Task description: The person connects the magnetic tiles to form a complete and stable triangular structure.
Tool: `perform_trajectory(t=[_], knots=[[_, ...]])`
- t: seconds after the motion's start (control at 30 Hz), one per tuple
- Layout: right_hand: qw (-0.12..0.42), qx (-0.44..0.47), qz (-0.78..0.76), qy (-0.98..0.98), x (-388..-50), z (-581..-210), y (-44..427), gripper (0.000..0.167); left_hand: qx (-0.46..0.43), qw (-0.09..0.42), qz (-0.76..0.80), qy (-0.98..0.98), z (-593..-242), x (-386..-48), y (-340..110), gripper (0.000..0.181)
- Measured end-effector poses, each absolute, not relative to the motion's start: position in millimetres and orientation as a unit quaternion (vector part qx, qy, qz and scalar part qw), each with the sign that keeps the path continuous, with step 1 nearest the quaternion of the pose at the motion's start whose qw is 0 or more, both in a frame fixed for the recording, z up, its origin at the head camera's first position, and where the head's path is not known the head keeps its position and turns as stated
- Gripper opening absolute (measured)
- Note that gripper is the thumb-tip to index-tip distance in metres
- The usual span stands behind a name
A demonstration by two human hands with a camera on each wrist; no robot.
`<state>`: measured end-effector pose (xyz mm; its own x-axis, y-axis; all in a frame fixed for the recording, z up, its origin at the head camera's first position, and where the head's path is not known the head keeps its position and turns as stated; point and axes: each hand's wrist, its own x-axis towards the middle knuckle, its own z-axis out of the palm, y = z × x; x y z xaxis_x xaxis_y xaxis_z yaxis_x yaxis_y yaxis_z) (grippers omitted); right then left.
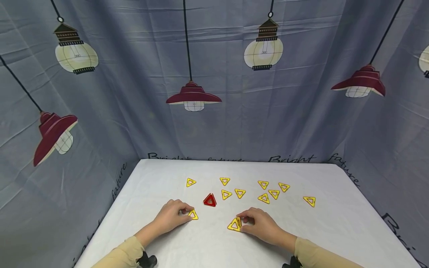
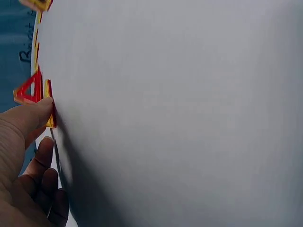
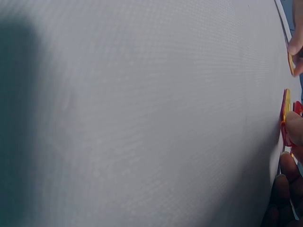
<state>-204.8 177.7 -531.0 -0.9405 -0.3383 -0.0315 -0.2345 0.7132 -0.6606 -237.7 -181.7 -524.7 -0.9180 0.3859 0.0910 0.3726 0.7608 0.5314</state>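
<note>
My left hand point(image 1: 174, 215) pinches a small hollow yellow triangle point(image 1: 196, 215) between thumb and fingertips, close to the table surface. In the left wrist view this yellow triangle point(image 2: 49, 90) shows edge-on beside the thumb. To the right, my right hand point(image 1: 261, 224) pinches yellow triangle pieces point(image 1: 232, 226); one faces up and another stands steeply against its right side. Whether these two are joined, I cannot tell. A red triangular piece point(image 1: 209, 204) sits on the table between the hands, a little farther back. The right fingertips partly cover their pieces in the right wrist view.
Several hollow yellow triangles lie scattered across the back of the white table point(image 1: 161, 178), among them one at the far left point(image 1: 188, 182) and one at the far right point(image 1: 313, 204). A grey-blue curtain point(image 1: 214, 134) printed with lamps surrounds the table's back and sides.
</note>
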Motion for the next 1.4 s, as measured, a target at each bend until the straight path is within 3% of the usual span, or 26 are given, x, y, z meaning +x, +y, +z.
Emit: perform_trajectory(t=[0.47,1.1,1.4], knots=[[0.069,-0.155,-0.349,0.922,-204.2,-533.0,178.3,0.036,0.304,0.04,0.288,0.907,-523.9,-217.8,-131.1,0.027],[0.064,-0.159,-0.342,0.924,-203.2,-532.7,177.2,0.037,0.292,0.044,0.289,0.911,-527.7,-216.5,-121.4,0.043],[0.064,-0.16,-0.34,0.925,-204.4,-533.8,178.2,0.037,0.28,0.039,0.276,0.919,-527.7,-216.5,-116.4,0.038]])
